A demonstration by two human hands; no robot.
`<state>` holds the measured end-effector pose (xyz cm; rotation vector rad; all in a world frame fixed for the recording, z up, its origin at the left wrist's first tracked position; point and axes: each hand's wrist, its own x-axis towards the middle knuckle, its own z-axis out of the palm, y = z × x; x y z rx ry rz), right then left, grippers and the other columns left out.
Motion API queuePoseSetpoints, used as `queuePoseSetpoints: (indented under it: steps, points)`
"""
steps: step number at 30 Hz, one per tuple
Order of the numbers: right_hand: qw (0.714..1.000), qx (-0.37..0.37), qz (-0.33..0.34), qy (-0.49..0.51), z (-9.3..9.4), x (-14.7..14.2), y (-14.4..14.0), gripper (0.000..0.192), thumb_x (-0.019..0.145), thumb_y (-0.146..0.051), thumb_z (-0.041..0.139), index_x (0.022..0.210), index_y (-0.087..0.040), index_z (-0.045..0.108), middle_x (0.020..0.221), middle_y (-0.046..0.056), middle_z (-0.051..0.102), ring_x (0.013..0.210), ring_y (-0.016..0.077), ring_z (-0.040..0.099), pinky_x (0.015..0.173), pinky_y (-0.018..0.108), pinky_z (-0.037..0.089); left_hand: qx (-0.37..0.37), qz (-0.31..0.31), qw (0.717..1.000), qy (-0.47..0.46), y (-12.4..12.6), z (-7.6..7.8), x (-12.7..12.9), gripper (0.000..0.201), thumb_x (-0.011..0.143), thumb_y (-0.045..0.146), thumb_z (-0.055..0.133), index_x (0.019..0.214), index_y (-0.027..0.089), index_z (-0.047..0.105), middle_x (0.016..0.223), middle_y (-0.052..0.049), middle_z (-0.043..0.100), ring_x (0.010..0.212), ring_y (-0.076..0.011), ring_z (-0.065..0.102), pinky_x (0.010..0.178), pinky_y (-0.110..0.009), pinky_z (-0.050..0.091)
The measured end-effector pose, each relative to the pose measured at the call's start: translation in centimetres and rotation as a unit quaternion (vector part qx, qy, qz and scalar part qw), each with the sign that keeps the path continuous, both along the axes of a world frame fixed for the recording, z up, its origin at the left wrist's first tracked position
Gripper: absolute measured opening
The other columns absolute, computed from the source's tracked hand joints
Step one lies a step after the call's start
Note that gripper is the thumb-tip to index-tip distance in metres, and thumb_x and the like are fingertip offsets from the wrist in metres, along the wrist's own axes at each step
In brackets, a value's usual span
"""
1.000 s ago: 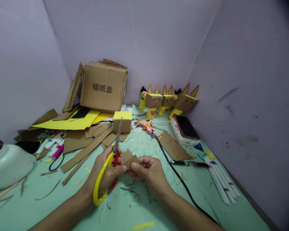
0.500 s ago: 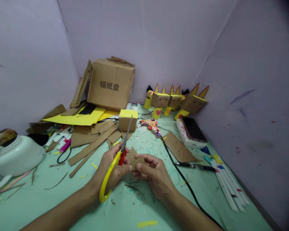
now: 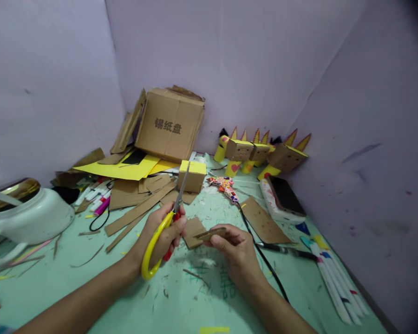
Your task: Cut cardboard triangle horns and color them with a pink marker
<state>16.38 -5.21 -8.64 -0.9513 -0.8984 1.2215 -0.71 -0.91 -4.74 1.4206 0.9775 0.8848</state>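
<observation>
Cardboard piece (image 3: 214,233): a small brown scrap, held low over the green mat (image 3: 181,297) in front of me, seen nearly edge-on.
My right hand (image 3: 235,248): fingers pinched on the scrap's near end.
My left hand (image 3: 162,236): wrapped through the handles of the yellow-and-red scissors (image 3: 160,241), blades together and pointing up and away.
Flat cardboard (image 3: 194,232): on the mat just beyond, between my hands.
Small yellow-topped box (image 3: 192,175): behind the blade tip.
Black cable (image 3: 261,260): running past my right wrist.
Phone (image 3: 284,197): far right, near the wall.
</observation>
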Motion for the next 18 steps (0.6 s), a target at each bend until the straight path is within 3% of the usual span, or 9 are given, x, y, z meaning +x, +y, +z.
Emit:
queuePoseSetpoints:
  steps: [4,8,13,16,18]
  points:
    - [0.999,0.025,-0.024,-0.028,-0.8,0.5,0.0,0.014,0.062,-0.025,0.077,0.074,-0.02,0.072,0.064,-0.001,0.071,0.061,0.0135,0.064,0.062,0.024,0.049,0.023,0.015,0.999,0.03,0.0,-0.2,-0.1,0.02,0.08,0.038,0.052,0.087,0.021,0.045,0.059,0.006,0.048,0.04,-0.0057,0.04,0.032,-0.014,0.031]
    - [1.0,0.007,-0.005,0.002,-0.4,0.3,0.1,0.016,0.062,-0.027,0.077,0.073,-0.018,0.072,0.064,0.0,0.071,0.059,0.0128,0.064,0.061,0.023,0.05,0.056,0.006,0.998,0.041,-0.2,0.0,-0.1,0.019,0.08,0.036,0.052,0.088,0.02,0.045,0.06,0.006,0.048,0.041,-0.0052,0.039,0.035,-0.014,0.032]
    - [0.986,-0.091,0.051,0.127,1.1,-0.5,0.4,0.027,0.055,-0.027,0.081,0.076,-0.012,0.071,0.06,0.001,0.069,0.047,0.0092,0.061,0.049,0.018,0.05,0.031,-0.01,0.999,0.02,-0.4,0.5,0.0,0.022,0.079,0.039,0.053,0.086,0.021,0.044,0.055,0.008,0.043,0.038,-0.0043,0.035,0.034,-0.014,0.029]
    - [0.963,-0.157,0.084,0.202,1.6,-0.4,0.4,0.039,0.055,-0.024,0.082,0.09,-0.014,0.069,0.06,0.0,0.069,0.046,0.0083,0.062,0.047,0.016,0.051,0.009,-0.028,1.0,0.01,-0.5,0.7,0.1,0.023,0.081,0.042,0.051,0.085,0.021,0.042,0.051,0.009,0.041,0.035,-0.0049,0.036,0.035,-0.015,0.031]
    - [0.939,-0.192,0.117,0.261,1.7,-0.1,0.4,0.039,0.053,-0.022,0.082,0.089,-0.015,0.068,0.058,-0.003,0.068,0.045,0.0057,0.061,0.046,0.013,0.051,0.004,-0.032,0.999,0.014,-0.5,0.7,0.2,0.023,0.081,0.043,0.05,0.084,0.021,0.042,0.05,0.009,0.041,0.035,-0.0054,0.037,0.034,-0.016,0.03]
